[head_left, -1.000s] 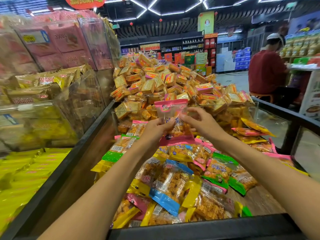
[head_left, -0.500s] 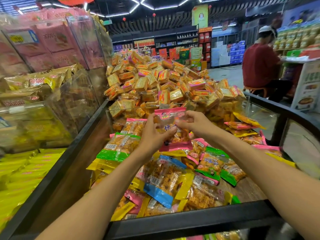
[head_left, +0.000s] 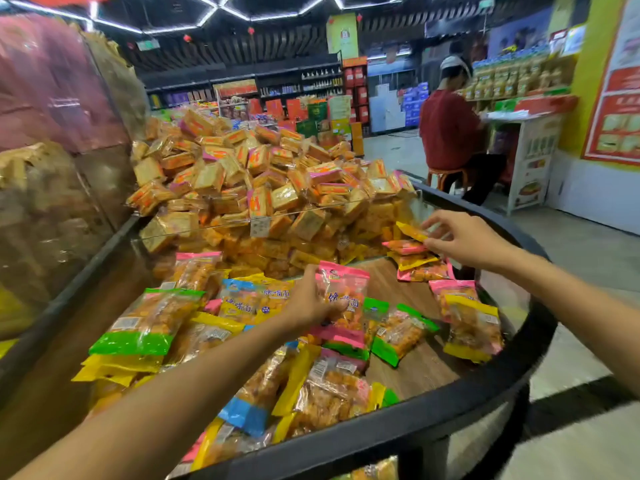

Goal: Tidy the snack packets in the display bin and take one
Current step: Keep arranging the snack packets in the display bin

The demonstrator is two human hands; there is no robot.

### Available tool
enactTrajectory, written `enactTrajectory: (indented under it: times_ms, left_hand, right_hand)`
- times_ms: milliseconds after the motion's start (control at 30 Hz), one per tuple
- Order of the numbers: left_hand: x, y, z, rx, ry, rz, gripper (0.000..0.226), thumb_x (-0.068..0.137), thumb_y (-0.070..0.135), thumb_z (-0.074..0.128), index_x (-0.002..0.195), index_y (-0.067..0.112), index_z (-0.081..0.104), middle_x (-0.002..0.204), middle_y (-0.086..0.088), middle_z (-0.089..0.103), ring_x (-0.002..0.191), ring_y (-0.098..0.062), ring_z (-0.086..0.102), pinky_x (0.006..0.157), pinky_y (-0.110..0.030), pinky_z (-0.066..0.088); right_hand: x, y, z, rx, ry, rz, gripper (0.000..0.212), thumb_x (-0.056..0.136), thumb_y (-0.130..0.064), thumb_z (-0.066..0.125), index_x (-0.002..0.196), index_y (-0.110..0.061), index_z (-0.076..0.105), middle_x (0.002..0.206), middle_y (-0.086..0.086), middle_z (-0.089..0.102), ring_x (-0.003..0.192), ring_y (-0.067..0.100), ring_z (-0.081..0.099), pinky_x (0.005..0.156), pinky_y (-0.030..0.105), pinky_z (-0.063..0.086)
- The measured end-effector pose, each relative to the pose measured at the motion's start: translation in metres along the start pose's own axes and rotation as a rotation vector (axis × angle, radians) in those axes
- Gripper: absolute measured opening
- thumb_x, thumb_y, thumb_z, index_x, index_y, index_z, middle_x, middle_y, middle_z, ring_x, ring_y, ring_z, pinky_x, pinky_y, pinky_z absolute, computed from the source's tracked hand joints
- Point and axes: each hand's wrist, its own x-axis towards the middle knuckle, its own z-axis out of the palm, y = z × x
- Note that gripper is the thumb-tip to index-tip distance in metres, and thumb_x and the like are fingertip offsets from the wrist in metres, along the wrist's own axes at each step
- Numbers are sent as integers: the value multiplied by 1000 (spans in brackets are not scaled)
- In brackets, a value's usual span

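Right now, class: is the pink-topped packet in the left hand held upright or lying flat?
Upright. The left hand grips the pink-topped packet by its side, pink seal uppermost, above the packets lying flat.

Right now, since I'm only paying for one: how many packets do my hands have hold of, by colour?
Pink-topped packet: 1, gripped by the left hand
Yellow packet: 1, pinched by the right hand
Total: 2

Black-rimmed display bin (head_left: 433,431), strewn snack packets (head_left: 398,336)
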Motion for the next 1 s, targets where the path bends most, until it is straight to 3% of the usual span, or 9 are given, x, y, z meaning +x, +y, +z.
enactTrajectory:
  times_ms: [133, 233, 300, 433, 600, 733, 800, 900, 1000]
  left_hand:
    - [17, -18, 19, 299, -23, -85, 47, 84, 14, 71, 120, 7, 40, 94, -5, 53, 78, -15, 51, 60, -22, 41]
    - [31, -30, 25, 769, -6, -38, 45, 90, 25, 63, 125, 1, 49, 122, -10, 52, 106, -21, 52, 81, -26, 39]
    - [38, -26, 32, 916, 63, 49, 47, 91, 23, 60, 129, 1, 43, 130, -16, 46, 119, -29, 45, 92, -32, 36]
    - [45, 7, 80, 688, -84, 271, 47, 93, 25, 58, 129, -1, 41, 128, -18, 47, 119, -30, 44, 93, -31, 32]
    - [47, 40, 156, 418, -351, 247, 32, 96, 33, 52, 100, 2, 59, 91, -10, 56, 91, -28, 57, 62, -26, 28]
    - [53, 35, 190, 322, -426, 241, 26, 93, 30, 58, 102, 5, 62, 99, -14, 64, 88, -21, 58, 57, -18, 35]
    - [57, 27, 201, 246, -406, 197, 33, 88, 27, 65, 112, 6, 58, 109, -12, 64, 96, -20, 59, 66, -15, 39]
    - [60, 19, 210, 81, -368, 38, 65, 69, 32, 80, 123, 16, 49, 120, -4, 60, 111, -21, 57, 94, -35, 48]
    - [68, 17, 220, -94, -366, -138, 55, 59, 18, 86, 106, 9, 58, 108, -8, 68, 102, -22, 64, 89, -45, 54]
  right_hand:
    - [-8, 32, -4, -57, -45, -24, 31, 87, -23, 67, 117, -19, 59, 100, 4, 67, 89, 18, 62, 83, 40, 52]
    - [-6, 35, -1, -89, -56, -124, 33, 88, -20, 64, 120, -18, 57, 98, 1, 65, 90, 15, 60, 81, 32, 48]
    - [-3, 38, 1, -131, -75, -159, 33, 89, -19, 62, 121, -18, 56, 96, -2, 62, 91, 15, 58, 77, 27, 42]
    - [1, 45, 1, -153, -40, -193, 31, 90, -18, 61, 122, -18, 58, 104, 1, 67, 100, 16, 60, 81, 29, 44]
    - [0, 64, -16, -285, -8, -204, 32, 91, -22, 60, 122, -20, 57, 111, 0, 66, 101, 18, 61, 85, 39, 50]
    - [1, 72, -17, -313, -44, -181, 35, 91, -23, 58, 125, -18, 55, 112, -1, 65, 99, 19, 61, 85, 41, 49]
    - [4, 73, -12, -318, -76, -196, 39, 91, -24, 60, 129, -19, 52, 112, -2, 64, 99, 18, 59, 84, 41, 49]
    - [6, 75, -10, -327, -78, -202, 42, 90, -26, 62, 130, -21, 51, 108, -3, 65, 96, 16, 59, 83, 42, 50]
    - [5, 76, -11, -317, -73, -192, 44, 90, -26, 62, 132, -21, 49, 107, -4, 65, 92, 12, 57, 82, 42, 51]
